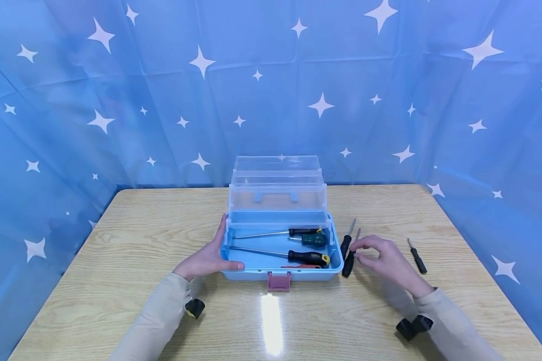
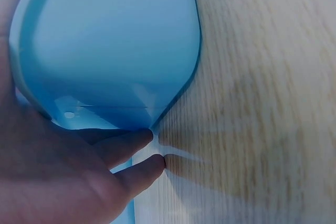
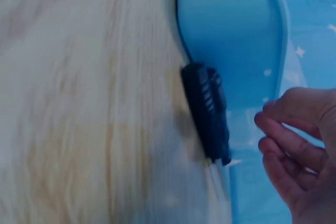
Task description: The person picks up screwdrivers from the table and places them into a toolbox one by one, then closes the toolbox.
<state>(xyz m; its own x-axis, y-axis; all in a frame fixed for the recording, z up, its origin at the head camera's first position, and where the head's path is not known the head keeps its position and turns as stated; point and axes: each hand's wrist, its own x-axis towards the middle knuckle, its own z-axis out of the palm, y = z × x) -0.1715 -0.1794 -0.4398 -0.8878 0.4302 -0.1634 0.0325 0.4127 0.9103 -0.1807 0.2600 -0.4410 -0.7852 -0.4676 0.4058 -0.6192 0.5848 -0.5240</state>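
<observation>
Below mid-frame on a pale wood-grain surface (image 1: pixel 117 250), an open box (image 1: pixel 248 276), with left hand (image 1: pixel 209 258) spread along its left side. Near two screwdrivers (image 1: pixel 348 265) just right, loosely bent right hand (image 1: pixel 385 258). Across upper frame, star-patterned blue curtain (image 1: pixel 271 93).

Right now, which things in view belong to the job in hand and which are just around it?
Likely in the job:
blue toolbox, left hand on it
boxed screwdrivers
two black-handled screwdrivers by the right hand
lone screwdriver farther right

Likely just surroundings:
star-print curtain
wood-grain table
</observation>
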